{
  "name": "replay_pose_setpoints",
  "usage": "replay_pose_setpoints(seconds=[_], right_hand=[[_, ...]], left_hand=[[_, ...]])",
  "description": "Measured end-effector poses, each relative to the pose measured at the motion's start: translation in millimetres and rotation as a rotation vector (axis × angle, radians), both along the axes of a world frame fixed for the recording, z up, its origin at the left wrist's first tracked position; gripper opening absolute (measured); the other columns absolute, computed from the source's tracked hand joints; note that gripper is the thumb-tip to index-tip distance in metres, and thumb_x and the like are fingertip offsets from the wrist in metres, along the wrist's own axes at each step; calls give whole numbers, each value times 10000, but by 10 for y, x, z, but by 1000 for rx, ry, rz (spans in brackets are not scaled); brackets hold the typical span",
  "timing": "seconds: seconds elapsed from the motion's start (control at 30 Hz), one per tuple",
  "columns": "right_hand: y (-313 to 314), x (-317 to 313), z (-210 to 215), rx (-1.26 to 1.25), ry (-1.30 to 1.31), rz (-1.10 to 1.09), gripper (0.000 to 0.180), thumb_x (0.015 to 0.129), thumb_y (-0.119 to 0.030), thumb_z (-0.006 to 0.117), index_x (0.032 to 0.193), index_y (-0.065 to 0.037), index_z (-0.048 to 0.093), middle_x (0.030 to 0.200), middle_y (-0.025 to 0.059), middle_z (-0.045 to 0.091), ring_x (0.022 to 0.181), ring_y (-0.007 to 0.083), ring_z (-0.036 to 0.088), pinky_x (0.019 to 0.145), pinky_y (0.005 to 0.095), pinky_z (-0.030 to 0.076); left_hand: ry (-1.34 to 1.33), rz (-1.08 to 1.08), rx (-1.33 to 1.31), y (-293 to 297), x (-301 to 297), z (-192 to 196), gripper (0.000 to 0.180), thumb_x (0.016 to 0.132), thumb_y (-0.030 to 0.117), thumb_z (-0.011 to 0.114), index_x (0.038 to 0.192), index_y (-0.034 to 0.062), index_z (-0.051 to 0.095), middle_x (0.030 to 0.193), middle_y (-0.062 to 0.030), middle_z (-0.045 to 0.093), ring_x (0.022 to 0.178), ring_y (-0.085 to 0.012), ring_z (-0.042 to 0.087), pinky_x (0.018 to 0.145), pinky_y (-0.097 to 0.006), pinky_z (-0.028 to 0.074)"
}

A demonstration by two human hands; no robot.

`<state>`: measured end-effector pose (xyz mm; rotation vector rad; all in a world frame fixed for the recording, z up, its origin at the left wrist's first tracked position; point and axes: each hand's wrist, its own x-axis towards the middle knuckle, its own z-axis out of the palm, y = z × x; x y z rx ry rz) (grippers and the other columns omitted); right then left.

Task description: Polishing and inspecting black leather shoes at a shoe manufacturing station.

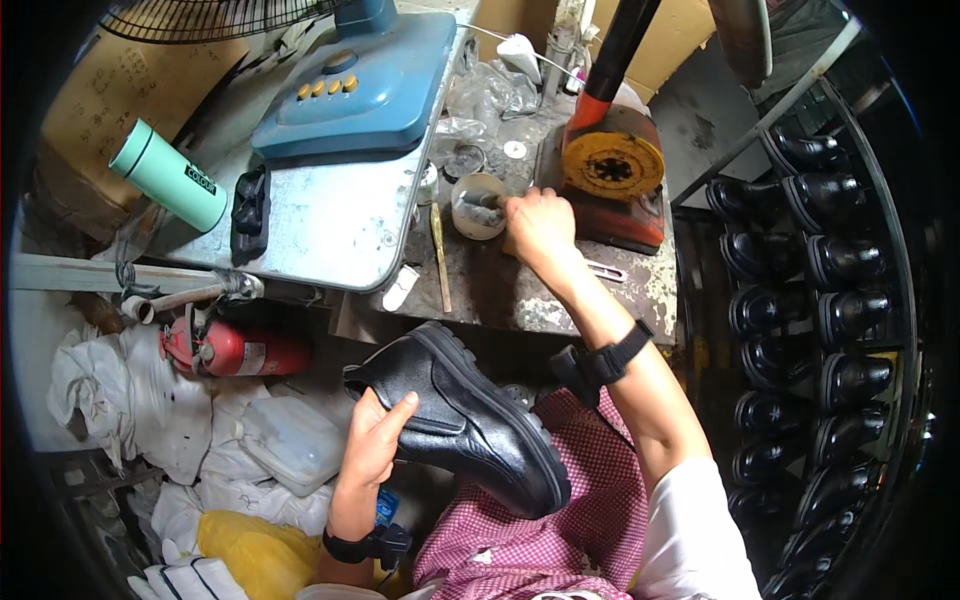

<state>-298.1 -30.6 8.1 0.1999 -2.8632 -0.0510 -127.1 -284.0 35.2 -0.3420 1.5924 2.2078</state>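
My left hand (378, 430) is closed around the ankle part of a black leather boot (455, 400), thumb on its side. The boot is tilted over my lap, its thick ridged sole facing up and right. At the bench, my right hand (535, 228) is closed at the rim of a small white pot (466, 226). A short greyish thing in its fingers reaches into the pot; its kind cannot be made out. Left of the pot, a thin wooden-looking stick (440, 258) lies on the bench.
A red machine with a yellow wheel (612, 168) stands right of the pot. The blue fan base (355, 95), green bottle (170, 177) and dark tray (250, 215) occupy the left tabletop. A red fire extinguisher (235, 348) is below. Racked black boots (845, 255) line the right.
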Motion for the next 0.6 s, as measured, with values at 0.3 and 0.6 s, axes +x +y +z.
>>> replay_pose_setpoints(seconds=[0.3,0.6], right_hand=[[378,281,98,-515,-43,-62,285,781,-147,589,1051,-145,680,833,136,668,736,245,641,663,340,509],[586,1481,702,-1396,-389,12,260,797,-96,695,1051,-43,679,803,6,661,695,83,548,643,255,443]], left_hand=[[-5,-77,26,75,-259,-120,289,897,48,513,1176,-25,507,1115,-102,604,987,-177,602,869,-311,480],[-61,-45,30,-16,-338,-213,280,955,213,478,1149,17,528,1014,-69,625,864,-148,636,727,-270,532]])
